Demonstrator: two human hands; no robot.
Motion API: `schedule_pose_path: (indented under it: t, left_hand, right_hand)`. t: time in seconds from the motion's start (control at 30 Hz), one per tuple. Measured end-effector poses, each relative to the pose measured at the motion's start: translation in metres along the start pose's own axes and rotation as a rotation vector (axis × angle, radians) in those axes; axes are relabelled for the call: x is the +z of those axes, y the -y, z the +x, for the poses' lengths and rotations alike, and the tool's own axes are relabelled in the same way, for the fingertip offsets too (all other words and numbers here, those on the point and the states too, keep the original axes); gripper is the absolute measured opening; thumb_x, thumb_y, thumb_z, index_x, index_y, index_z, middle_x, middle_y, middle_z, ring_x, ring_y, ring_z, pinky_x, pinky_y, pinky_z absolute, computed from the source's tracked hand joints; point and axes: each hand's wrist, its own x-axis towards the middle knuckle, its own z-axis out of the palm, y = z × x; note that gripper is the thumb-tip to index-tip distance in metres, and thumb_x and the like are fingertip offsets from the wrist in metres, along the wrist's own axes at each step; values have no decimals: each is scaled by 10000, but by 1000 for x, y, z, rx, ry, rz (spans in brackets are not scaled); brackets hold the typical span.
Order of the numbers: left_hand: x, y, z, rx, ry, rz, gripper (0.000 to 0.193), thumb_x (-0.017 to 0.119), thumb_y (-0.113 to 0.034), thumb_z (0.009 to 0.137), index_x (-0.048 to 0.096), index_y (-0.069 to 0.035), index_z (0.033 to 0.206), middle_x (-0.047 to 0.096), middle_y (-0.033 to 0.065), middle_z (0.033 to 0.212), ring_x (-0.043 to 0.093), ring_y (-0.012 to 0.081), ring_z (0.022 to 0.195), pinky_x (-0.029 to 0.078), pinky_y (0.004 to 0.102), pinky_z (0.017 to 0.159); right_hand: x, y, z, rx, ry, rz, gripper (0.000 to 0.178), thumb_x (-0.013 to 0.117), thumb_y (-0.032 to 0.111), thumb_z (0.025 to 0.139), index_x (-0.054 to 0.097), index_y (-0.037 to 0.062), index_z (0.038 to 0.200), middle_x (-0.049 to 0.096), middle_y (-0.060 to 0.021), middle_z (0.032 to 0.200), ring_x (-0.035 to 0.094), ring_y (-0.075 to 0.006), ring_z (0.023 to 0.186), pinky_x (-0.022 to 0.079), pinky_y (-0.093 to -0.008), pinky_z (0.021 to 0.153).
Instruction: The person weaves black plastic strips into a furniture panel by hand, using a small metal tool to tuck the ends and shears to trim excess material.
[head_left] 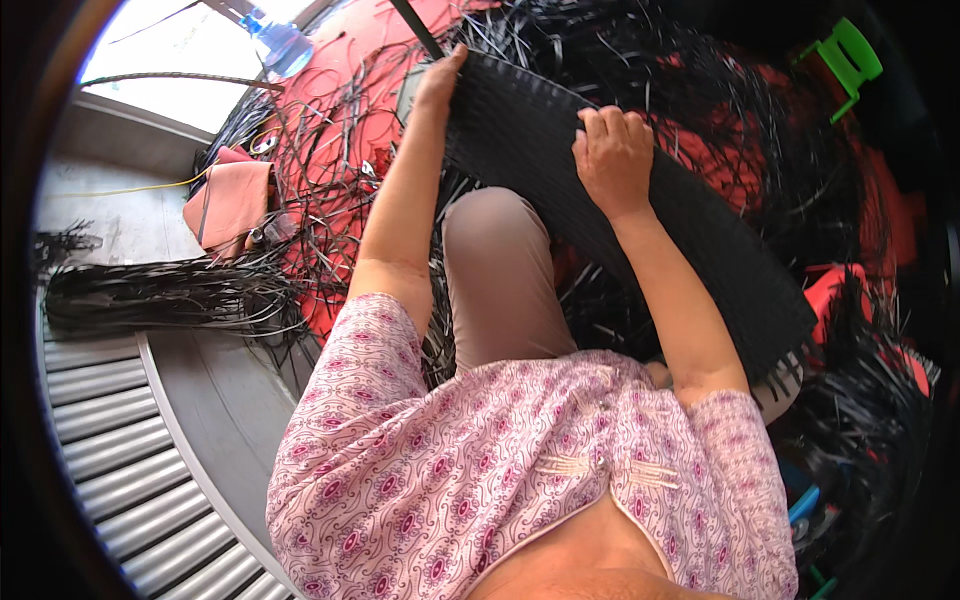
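A long black woven panel (540, 150) slants across my right leg, from the far middle down to the right, where pale strips show at its near end. At its far left corner my left hand (435, 85) is closed, with the thumb along the edge. Farther right, my right hand (615, 158) is closed over the panel's far edge, its fingers curled; the fingertips are partly hidden. A dark pole (415, 28) rises just beyond my left hand.
Loose black strips (720, 120) lie heaped over the red floor covering (345, 150). A bundle of strips (150, 298) rests beside a roller conveyor (130, 440) on the left. A clear blue bottle (280, 45) and a green stool (845, 62) stand farther off.
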Motion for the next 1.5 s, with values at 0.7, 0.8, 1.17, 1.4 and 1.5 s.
schedule_pose_path:
  t: [0.7,0.8,1.17,1.4,1.5]
  left_hand:
    - [22,-13,-104,1189,-16,1009,245,619,-114,990,638,-90,1233,657,125,1173,619,339,1124,498,452,977]
    - [34,-39,-120,1053,49,1214,196,621,-109,959,687,-92,1143,680,97,1136,645,339,1089,508,445,951]
    - [195,-28,-289,1249,423,986,516,701,-142,924,589,-55,1420,547,147,1448,524,354,1341,440,457,1097]
    - [210,-32,-316,1192,481,1014,517,692,-191,959,574,-58,1444,570,157,1435,540,351,1321,410,464,1095]
    - [247,-42,-344,1229,579,870,472,689,-195,956,601,-53,1397,630,126,1337,570,339,1260,420,458,1064]
  right_hand:
    - [-111,-32,-105,236,18,160,533,758,146,834,619,73,1343,581,-101,1356,551,-311,1269,413,-463,1081]
    - [-149,-66,-137,301,40,-108,510,762,201,859,635,58,1332,586,-95,1348,552,-308,1257,414,-462,1062]
    - [-182,-87,-152,338,83,-97,376,756,264,901,673,106,1232,623,-44,1189,582,-273,1155,449,-429,991]
    - [-229,-135,-205,464,-41,-365,373,765,244,859,670,121,1198,612,-46,1211,573,-261,1182,409,-443,1021]
    - [-233,-141,-201,430,-27,-348,345,765,242,860,674,132,1174,622,-30,1192,580,-240,1158,420,-422,1003]
